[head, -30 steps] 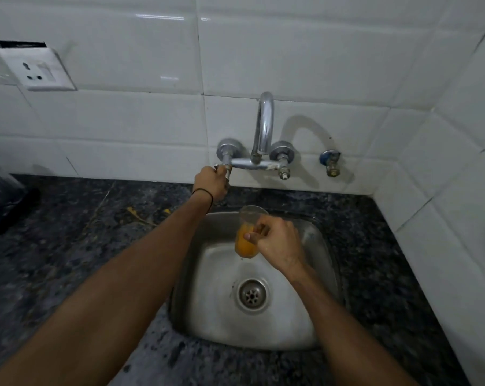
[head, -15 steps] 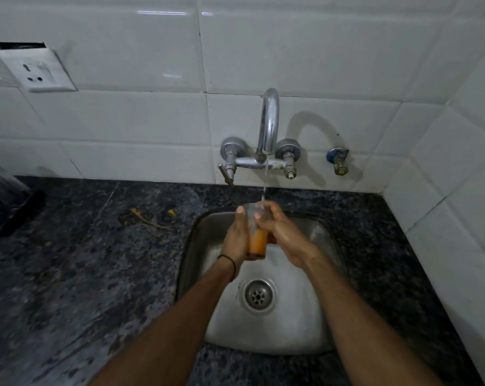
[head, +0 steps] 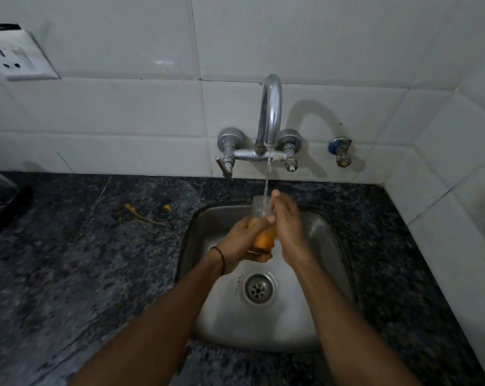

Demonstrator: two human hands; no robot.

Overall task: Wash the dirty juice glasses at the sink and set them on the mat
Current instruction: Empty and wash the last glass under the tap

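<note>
Juice glass [head: 264,235] sits between left hand [head: 239,244] gripping low and right hand [head: 289,227] gripping high.

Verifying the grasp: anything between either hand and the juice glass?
Nothing visible. The left hand grips the juice glass low and the right hand holds it near the rim, both directly on it; only tap water runs into it.

Glass [head: 264,237] held upright over the sink [head: 329,246]; left hand [head: 239,245] wraps its lower part, right hand [head: 288,228] grips it nearer the rim; tap [head: 269,118] is running, thin stream [head: 267,176] dropping straight into the glass; orange juice in the bottom half; drain [head: 258,288] just below; few orange scraps [head: 130,208] on the dark surface [head: 82,274] off to the left.
</note>
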